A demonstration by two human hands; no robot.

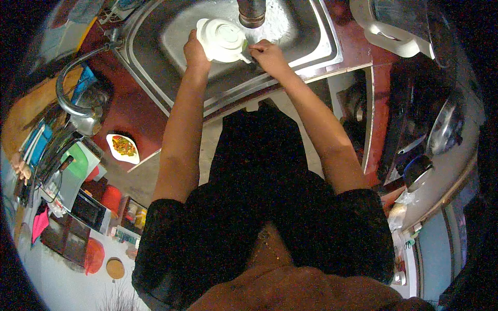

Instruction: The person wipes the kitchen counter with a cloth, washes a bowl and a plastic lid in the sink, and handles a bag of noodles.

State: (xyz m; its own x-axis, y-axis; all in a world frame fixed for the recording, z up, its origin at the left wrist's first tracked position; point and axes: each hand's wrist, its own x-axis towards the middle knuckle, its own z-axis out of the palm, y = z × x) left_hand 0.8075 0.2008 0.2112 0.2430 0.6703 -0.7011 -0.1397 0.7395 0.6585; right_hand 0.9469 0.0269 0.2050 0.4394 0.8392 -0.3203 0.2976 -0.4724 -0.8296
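Observation:
My left hand [196, 50] grips the left edge of a white dish [223, 39] over the stainless steel sink [155, 50]. Raised rings show on the dish's face, which looks like its underside. At the dish's lower right edge, my right hand [266, 56] has its fingers closed on a small green and dark scrubbing pad [246, 48]. Its exact form is partly hidden by the fingers. Just above the hands, a dark metal cylinder [252, 15] reaches in from the top of the view.
A curved chrome faucet [62, 85] bends out at the left. A small white dish of chopped food [123, 147] sits on the red countertop [132, 105]. To the right are a metal wok [447, 124] and a white curved object [400, 42].

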